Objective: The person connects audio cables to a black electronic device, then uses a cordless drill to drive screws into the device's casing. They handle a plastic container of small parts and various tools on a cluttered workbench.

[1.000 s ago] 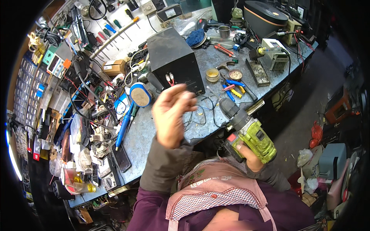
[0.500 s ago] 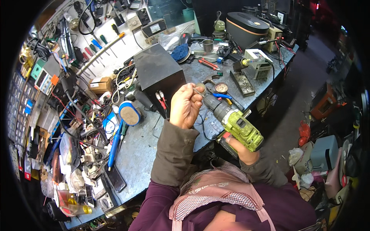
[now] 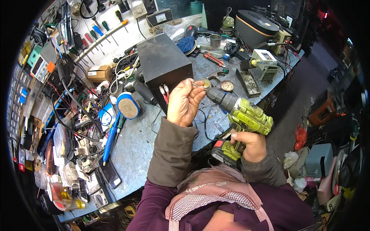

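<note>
My right hand is wrapped round the handle of a yellow-green cordless drill. A dark battery pack with a red patch sits at the handle's foot. The drill lies on its side in the air, its black chuck pointing left and away. My left hand is closed in front of the chuck, pinching a thin metal rod between thumb and fingers. Whether the rod's far end touches the chuck I cannot tell. Just behind the fingertips stands a small round tin.
A black box with red-and-white cable plugs stands on the blue bench beyond my left hand. A blue desoldering pump and a heap of wires lie to the left. A hammer, a tray and a dish lie beyond the drill.
The drill has rolled in my right hand, so its handle and battery now show from the side. It also sits slightly further right. My left hand keeps its pinch near the chuck.
</note>
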A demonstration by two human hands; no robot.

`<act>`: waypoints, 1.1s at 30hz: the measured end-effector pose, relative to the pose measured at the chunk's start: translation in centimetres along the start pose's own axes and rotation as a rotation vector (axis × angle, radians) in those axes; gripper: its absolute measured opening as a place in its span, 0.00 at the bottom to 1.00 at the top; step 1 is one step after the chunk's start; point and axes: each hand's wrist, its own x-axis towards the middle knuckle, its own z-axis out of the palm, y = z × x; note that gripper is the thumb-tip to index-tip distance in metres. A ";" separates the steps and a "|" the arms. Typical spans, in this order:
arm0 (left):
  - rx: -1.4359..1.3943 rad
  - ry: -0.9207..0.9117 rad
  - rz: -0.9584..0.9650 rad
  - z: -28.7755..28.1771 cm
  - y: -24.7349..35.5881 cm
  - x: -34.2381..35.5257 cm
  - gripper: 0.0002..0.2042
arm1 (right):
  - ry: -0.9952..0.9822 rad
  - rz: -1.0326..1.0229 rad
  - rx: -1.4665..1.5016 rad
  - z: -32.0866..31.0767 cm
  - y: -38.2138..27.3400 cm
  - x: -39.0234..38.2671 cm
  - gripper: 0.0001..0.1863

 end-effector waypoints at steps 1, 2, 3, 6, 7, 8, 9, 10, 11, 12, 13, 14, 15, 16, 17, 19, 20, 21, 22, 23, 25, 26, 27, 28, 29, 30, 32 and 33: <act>0.025 0.007 -0.003 0.1 0.0 0.0 0.08 | 0.013 0.011 0.013 0.3 0.0 0.0 0.16; 0.050 0.014 -0.005 0.1 0.0 0.1 0.08 | 0.026 0.023 0.027 0.5 0.0 -0.1 0.15; 0.075 0.020 -0.008 0.1 0.0 0.1 0.08 | 0.043 0.000 -0.039 0.5 0.0 -0.5 0.15; -0.026 0.116 -0.094 0.1 -0.3 0.5 0.09 | -0.048 -0.628 -0.682 -1.2 1.9 0.2 0.19; -0.060 0.099 -0.109 -0.1 -0.2 0.8 0.10 | -0.042 -0.587 -0.691 -0.4 0.6 -0.1 0.21; -0.093 0.080 -0.122 -0.3 0.0 1.1 0.10 | -0.014 -0.764 -0.806 -0.2 0.7 0.7 0.23; -0.127 0.062 -0.134 -0.4 0.1 1.2 0.11 | -0.020 -0.818 -0.956 0.0 0.0 0.8 0.23; -0.114 0.085 -0.130 -0.2 0.0 1.3 0.11 | -0.020 -0.872 -1.113 0.2 -0.8 0.8 0.23; -0.100 0.108 -0.126 0.0 0.0 1.3 0.11 | 0.001 -0.988 -1.145 0.1 -0.2 1.4 0.29; -0.086 0.132 -0.121 0.2 0.0 1.3 0.11 | 0.003 -0.973 -1.143 0.2 -0.2 1.5 0.28; -0.074 0.128 -0.118 0.2 0.1 1.3 0.11 | 0.004 -0.958 -1.145 0.3 -0.2 1.5 0.28; -0.081 0.128 -0.121 0.3 0.0 1.3 0.12 | 0.005 -0.942 -1.145 0.4 -0.1 1.6 0.28; -0.087 0.128 -0.124 0.5 -0.1 1.4 0.13 | 0.008 -0.948 -1.114 0.4 0.1 1.8 0.28; -0.093 0.130 -0.126 0.7 -0.1 1.4 0.14 | 0.013 -0.950 -1.092 0.4 0.3 1.9 0.28; -0.073 0.130 -0.120 0.8 -0.1 1.4 0.14 | 0.018 -0.951 -1.071 0.4 0.5 2.0 0.28; -0.033 0.133 -0.110 0.9 -0.1 1.3 0.16 | 0.023 -0.952 -1.082 0.5 0.4 2.2 0.27; -0.035 0.141 -0.110 1.1 -0.1 1.2 0.16 | 0.019 -0.948 -1.083 0.5 0.5 2.2 0.27; -0.038 0.148 -0.110 1.3 0.0 1.2 0.16 | 0.016 -0.944 -1.085 0.4 0.5 2.3 0.27; -0.041 0.152 -0.109 1.4 0.0 1.1 0.16 | 0.013 -0.943 -1.087 0.5 0.6 2.3 0.27; -0.052 0.146 -0.111 1.2 0.0 1.2 0.15 | 0.003 -0.933 -1.076 0.6 0.5 2.4 0.27; -0.077 0.134 -0.119 0.8 0.0 1.3 0.15 | -0.013 -0.910 -1.058 0.8 0.3 2.4 0.27; -0.064 0.137 -0.114 0.8 -0.1 1.4 0.14 | -0.012 -0.894 -1.026 0.9 0.2 2.5 0.26; -0.052 0.141 -0.109 0.9 -0.1 1.4 0.14 | -0.011 -0.878 -0.993 1.0 0.3 2.7 0.26; -0.039 0.145 -0.102 1.0 0.0 1.3 0.14 | -0.012 -0.863 -0.959 1.2 0.3 2.9 0.26; -0.048 0.133 -0.103 0.9 -0.1 1.3 0.14 | -0.009 -0.783 -0.942 1.7 -0.5 2.6 0.24; -0.057 0.120 -0.104 0.8 -0.2 1.3 0.13 | -0.017 -0.765 -0.962 1.7 -0.9 2.6 0.23; -0.066 0.121 -0.105 0.9 -0.4 1.2 0.13 | -0.027 -0.729 -1.004 1.4 -1.5 2.6 0.21; -0.066 0.137 -0.104 0.9 -0.5 1.1 0.12 | -0.043 -0.754 -0.984 1.6 -1.6 2.7 0.20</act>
